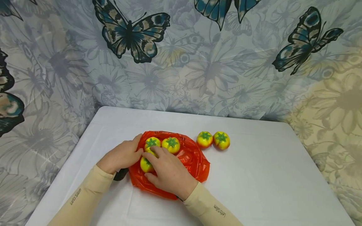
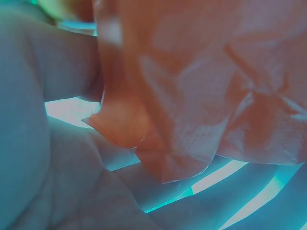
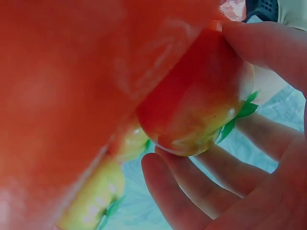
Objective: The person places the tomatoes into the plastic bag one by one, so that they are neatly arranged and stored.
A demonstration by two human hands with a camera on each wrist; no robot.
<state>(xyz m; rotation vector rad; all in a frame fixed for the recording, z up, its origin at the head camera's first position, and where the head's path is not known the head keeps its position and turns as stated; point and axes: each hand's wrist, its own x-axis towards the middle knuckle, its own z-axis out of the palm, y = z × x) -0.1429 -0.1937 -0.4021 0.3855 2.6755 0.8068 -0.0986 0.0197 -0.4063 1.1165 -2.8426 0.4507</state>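
Worktop [image 1: 263, 169] is spreading white all round the red bag [image 1: 199, 161], its widest stretch lying to the right and its back edge running below the butterfly-patterned cloth [image 1: 212, 78]. Just past the bag's back right rim, the inner loose fruit [image 1: 205, 139] and the outer loose fruit [image 1: 222, 140] are sitting side by side, narrowing the room at that corner. Within the crumpled red plastic, towards its left side, the back left fruit [image 1: 152, 142] and the back right fruit [image 1: 171, 145] are resting together, while the front fruit [image 1: 145, 165] is lying nearer the person. From the left, the left hand [image 1: 124, 155] is gripping the bag's rim, red plastic showing between thumb and fingers. The right hand [image 1: 169, 168] is leaning across the bag from the near right, its back facing upward, partly closed, thumb and curved fingers holding the front fruit. Both hands' fingertips are lying very close at the bag's left; whether they are touching, I cannot tell. Beige sleeves [image 1: 82, 196] are slanting inward from the near side.
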